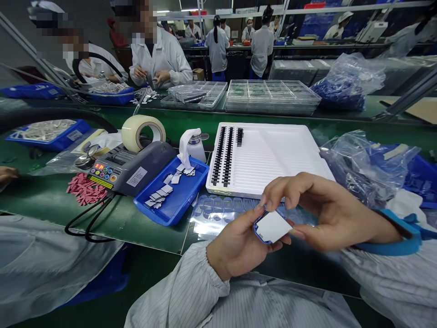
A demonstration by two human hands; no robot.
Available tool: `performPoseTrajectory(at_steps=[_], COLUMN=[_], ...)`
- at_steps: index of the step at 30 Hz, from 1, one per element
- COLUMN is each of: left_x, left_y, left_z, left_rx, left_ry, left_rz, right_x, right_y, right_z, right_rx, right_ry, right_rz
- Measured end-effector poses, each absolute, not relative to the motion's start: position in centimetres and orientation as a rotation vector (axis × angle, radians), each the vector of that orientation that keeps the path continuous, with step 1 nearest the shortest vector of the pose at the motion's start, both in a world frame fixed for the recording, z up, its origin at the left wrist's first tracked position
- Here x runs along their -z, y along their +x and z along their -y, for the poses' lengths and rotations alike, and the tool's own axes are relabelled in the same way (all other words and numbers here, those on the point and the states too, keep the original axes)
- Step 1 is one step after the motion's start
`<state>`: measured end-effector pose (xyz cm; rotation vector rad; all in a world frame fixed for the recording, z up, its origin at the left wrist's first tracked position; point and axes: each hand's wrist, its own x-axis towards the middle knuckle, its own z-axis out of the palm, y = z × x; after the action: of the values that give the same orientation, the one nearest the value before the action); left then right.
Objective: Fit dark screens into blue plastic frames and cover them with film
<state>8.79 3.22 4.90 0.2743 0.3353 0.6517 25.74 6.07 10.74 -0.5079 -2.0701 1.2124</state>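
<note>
Both grips on one thing here: my left grip, half curled, cradles a blue case on its fingers, and my right grip arches in from the right, thumb at one corner, fingertips at the far edge. Between them, a white pad lies on the case. I'd call this the squaring-up step; whether the pad is stuck down, I can't tell. The next move, I judge, calls for light, even pressure with no skewing. Just beyond the left grip, clear film on the worktop; behind that, the white tray; off left, a blue tray with more white pieces.
</note>
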Motion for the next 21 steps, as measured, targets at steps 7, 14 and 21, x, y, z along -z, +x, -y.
performPoseTrajectory(at_steps=[7,14,21], left_x=[-4.9,-4.9,-4.7], left_y=[8.7,8.3,8.2], left_z=[-3.3,-3.1,-3.1], left_rx=[-0.664,-0.720,-0.760], left_ry=[0.312,0.346,0.372], left_rz=[-0.296,-0.284,-0.357], right_x=[-11.4,-13.3,-11.5], right_y=[25.9,27.2,25.9], right_z=[-6.4,-4.6,-1.7], right_rx=[-1.074,-0.453,0.097], right_ry=[-0.530,-0.739,-0.712], right_rz=[2.218,2.573,2.543])
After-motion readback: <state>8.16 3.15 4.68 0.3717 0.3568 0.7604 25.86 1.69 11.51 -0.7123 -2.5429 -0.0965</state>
